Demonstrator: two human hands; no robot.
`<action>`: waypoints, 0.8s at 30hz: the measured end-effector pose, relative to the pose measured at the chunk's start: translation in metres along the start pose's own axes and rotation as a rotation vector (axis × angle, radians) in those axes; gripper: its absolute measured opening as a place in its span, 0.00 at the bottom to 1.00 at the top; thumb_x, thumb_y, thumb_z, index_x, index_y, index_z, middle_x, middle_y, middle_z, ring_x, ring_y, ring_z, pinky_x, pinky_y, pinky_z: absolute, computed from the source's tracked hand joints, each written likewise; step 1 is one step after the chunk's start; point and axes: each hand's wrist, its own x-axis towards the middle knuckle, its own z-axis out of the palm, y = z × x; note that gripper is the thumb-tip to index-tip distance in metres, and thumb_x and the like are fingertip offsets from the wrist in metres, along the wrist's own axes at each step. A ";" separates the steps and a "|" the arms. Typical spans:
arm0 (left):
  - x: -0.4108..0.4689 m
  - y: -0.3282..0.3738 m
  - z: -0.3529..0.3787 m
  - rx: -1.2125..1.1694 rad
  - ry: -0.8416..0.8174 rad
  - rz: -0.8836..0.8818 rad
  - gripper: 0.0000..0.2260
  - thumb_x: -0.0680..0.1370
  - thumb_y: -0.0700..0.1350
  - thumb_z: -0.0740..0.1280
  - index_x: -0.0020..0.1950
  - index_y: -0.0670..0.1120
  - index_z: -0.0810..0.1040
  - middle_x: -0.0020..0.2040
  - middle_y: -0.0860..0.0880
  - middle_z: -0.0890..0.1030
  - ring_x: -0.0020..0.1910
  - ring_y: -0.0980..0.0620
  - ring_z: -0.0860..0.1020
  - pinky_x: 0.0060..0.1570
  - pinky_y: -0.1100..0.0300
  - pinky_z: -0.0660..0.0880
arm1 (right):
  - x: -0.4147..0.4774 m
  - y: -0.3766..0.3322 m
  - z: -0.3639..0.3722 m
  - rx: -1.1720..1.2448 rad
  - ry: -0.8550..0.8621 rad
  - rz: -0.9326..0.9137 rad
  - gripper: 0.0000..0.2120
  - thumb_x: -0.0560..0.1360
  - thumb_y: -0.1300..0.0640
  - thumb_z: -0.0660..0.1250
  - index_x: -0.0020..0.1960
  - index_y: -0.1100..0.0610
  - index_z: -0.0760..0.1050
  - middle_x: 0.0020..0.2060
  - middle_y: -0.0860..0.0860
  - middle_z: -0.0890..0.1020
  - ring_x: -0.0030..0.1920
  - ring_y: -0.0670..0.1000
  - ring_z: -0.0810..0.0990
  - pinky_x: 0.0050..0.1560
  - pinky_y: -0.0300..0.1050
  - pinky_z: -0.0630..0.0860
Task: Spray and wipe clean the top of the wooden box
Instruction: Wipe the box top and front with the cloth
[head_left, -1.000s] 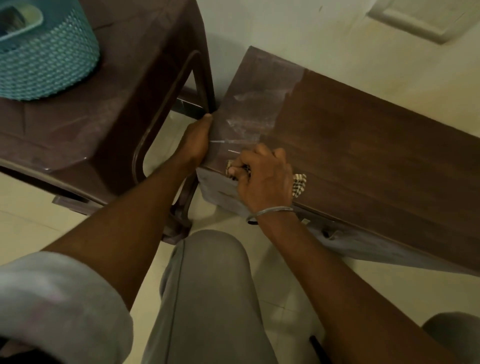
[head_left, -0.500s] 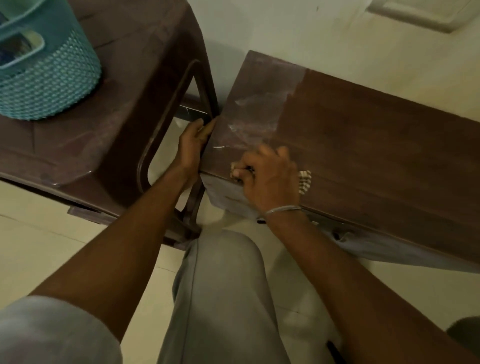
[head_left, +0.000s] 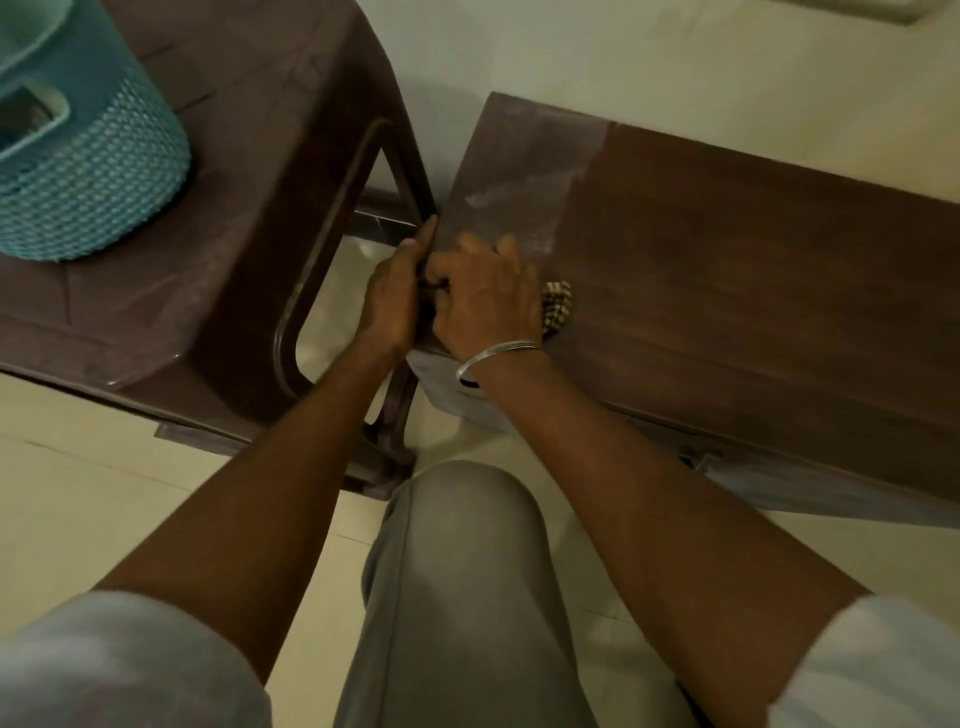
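A long dark wooden box (head_left: 727, 270) stands on the floor ahead of me. Its left end is pale with dust and smears, while the rest looks darker. My right hand (head_left: 483, 296) presses a checkered cloth (head_left: 556, 306) onto the box top at the near left corner; only one end of the cloth shows beyond my palm. My left hand (head_left: 395, 291) lies flat against the box's left side edge, fingers pointing away from me, touching my right hand. No spray bottle is in sight.
A brown plastic stool (head_left: 234, 208) stands close to the left of the box, with a teal woven basket (head_left: 78, 156) on it. My knee (head_left: 467, 545) in grey trousers is below the hands. Pale floor tiles (head_left: 104, 509) lie around.
My right hand has slid the cloth left to the box's corner. My left hand has shifted along the left edge toward me and now meets the right hand.
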 end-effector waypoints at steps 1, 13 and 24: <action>0.002 0.000 -0.001 0.009 -0.006 -0.003 0.21 0.87 0.52 0.50 0.73 0.49 0.75 0.64 0.47 0.82 0.63 0.52 0.80 0.68 0.53 0.75 | -0.005 0.008 -0.002 0.000 0.004 -0.003 0.05 0.72 0.54 0.69 0.46 0.44 0.78 0.50 0.46 0.76 0.54 0.54 0.71 0.48 0.48 0.68; 0.006 0.001 0.004 0.049 -0.008 0.051 0.22 0.87 0.53 0.47 0.76 0.53 0.71 0.68 0.47 0.78 0.66 0.53 0.77 0.68 0.55 0.72 | -0.013 0.038 -0.008 0.023 0.154 0.125 0.02 0.73 0.49 0.70 0.42 0.46 0.79 0.48 0.45 0.77 0.51 0.54 0.71 0.45 0.48 0.67; 0.002 -0.002 0.002 0.122 0.052 0.105 0.23 0.84 0.55 0.50 0.71 0.52 0.77 0.62 0.51 0.83 0.60 0.58 0.80 0.63 0.58 0.76 | 0.006 0.044 -0.008 -0.009 0.104 0.029 0.02 0.72 0.50 0.70 0.45 0.45 0.80 0.49 0.46 0.77 0.51 0.55 0.72 0.43 0.47 0.66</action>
